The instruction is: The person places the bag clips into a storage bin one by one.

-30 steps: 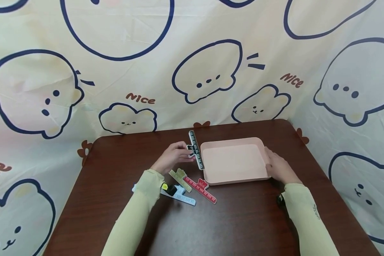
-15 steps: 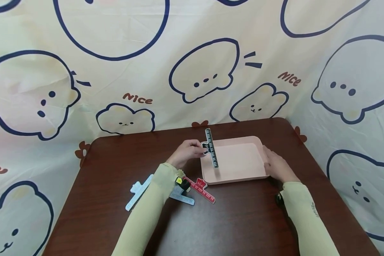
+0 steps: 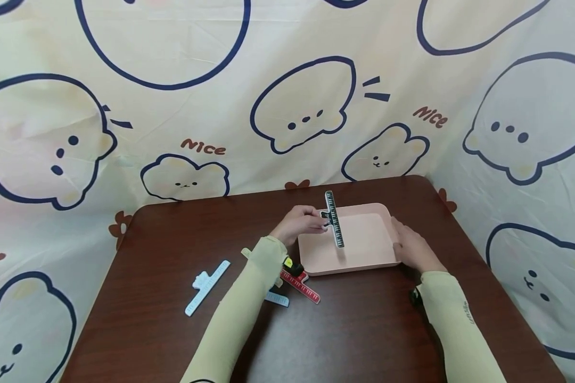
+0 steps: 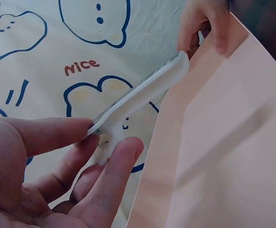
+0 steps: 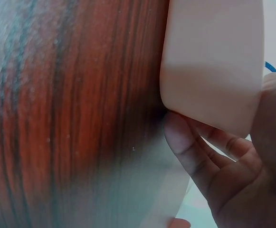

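My left hand [image 3: 301,222] pinches a long clip with a piano-key pattern [image 3: 334,219] by its handle. The clip is held over the left part of a shallow pink tray [image 3: 370,234], casting a shadow in it. In the left wrist view, thumb and fingers of the left hand [image 4: 66,175] grip the white underside of the clip [image 4: 140,92]. At the tray's right edge, my right hand [image 3: 416,246] grips the rim. The right wrist view has the right hand [image 5: 218,175] around the tray's outer wall [image 5: 211,61], with a fingertip at its lower corner.
On the brown table [image 3: 350,330] lie a light blue clip [image 3: 207,287], a red clip [image 3: 301,286] and another blue clip [image 3: 277,299]. The left sleeve [image 3: 241,308] partly covers the last two and most of a green clip [image 3: 246,252]. A patterned cloth [image 3: 287,96] hangs behind.
My left hand has carried the piano-key clip rightward, from beside the tray's left edge to over it. The right hand has kept its place on the tray.
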Demonstrator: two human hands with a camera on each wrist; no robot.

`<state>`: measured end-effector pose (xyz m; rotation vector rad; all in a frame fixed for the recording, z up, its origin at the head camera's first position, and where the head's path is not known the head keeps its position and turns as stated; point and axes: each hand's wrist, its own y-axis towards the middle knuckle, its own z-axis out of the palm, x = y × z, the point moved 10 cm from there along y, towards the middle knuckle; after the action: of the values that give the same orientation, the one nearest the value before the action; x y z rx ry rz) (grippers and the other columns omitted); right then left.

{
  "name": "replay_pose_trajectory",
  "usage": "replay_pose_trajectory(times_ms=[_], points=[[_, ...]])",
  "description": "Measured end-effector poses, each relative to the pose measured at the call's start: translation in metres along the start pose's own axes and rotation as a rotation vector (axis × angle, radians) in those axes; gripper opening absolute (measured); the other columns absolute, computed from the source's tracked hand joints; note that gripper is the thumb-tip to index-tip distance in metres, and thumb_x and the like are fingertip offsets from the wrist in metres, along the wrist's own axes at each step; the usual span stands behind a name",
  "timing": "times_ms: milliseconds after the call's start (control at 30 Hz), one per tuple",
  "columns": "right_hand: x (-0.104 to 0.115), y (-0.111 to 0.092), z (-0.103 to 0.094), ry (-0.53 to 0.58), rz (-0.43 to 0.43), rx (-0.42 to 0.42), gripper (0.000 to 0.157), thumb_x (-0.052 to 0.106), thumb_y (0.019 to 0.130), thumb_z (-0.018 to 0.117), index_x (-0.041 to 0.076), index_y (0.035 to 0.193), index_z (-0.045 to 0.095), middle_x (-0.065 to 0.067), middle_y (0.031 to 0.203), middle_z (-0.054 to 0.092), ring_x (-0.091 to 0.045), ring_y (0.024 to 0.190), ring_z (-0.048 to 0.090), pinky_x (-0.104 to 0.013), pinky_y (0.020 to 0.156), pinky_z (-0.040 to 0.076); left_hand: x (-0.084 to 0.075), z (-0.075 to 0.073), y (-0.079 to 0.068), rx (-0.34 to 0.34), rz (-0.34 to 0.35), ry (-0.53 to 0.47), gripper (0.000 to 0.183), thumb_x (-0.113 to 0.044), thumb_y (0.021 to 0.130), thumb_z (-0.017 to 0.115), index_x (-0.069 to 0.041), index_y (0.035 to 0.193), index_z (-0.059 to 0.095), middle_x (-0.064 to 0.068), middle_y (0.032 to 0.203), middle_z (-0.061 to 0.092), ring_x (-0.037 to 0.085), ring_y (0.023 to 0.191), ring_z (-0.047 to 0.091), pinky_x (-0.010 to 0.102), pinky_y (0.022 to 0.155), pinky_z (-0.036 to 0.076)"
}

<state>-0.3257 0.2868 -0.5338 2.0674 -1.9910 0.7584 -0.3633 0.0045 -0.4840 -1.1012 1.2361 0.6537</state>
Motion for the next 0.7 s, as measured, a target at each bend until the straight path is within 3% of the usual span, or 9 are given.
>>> replay_pose_trajectory(times_ms=[400, 567, 700], points=[[0.005, 0.002, 0.0, -0.034, -0.018, -0.003, 0.071, 0.006, 0.103, 0.048, -0.001, 0.164, 0.012, -0.032, 0.166, 0.021, -0.051, 0.152, 0.025, -0.066, 0.121, 0.024, 0.003, 0.032, 0.018, 0.059, -0.039, -0.041, 0.007, -0.005, 0.097, 0.071, -0.001, 0.099, 0.066, 0.015, 0.106, 0.071, 0.023, 0.093, 0.077, 0.05, 0.104, 0.053], [0.004, 0.002, 0.001, -0.039, 0.002, 0.0, 0.071, 0.006, 0.103, 0.048, -0.001, 0.164, 0.012, -0.032, 0.166, 0.021, -0.052, 0.151, 0.024, -0.066, 0.121, 0.024, 0.006, 0.047, 0.024, 0.106, -0.042, -0.042, 0.007, -0.004, 0.097, 0.07, 0.0, 0.099, 0.065, 0.015, 0.107, 0.071, 0.024, 0.096, 0.076, 0.049, 0.104, 0.053], [0.003, 0.002, 0.002, -0.04, 0.023, 0.002, 0.071, 0.006, 0.104, 0.048, 0.001, 0.164, 0.011, -0.031, 0.167, 0.02, -0.051, 0.152, 0.023, -0.066, 0.121, 0.023, 0.009, 0.053, 0.029, 0.107, -0.04, -0.022, 0.008, -0.006, 0.097, 0.071, -0.001, 0.099, 0.065, 0.015, 0.105, 0.073, 0.027, 0.1, 0.076, 0.047, 0.103, 0.054]])
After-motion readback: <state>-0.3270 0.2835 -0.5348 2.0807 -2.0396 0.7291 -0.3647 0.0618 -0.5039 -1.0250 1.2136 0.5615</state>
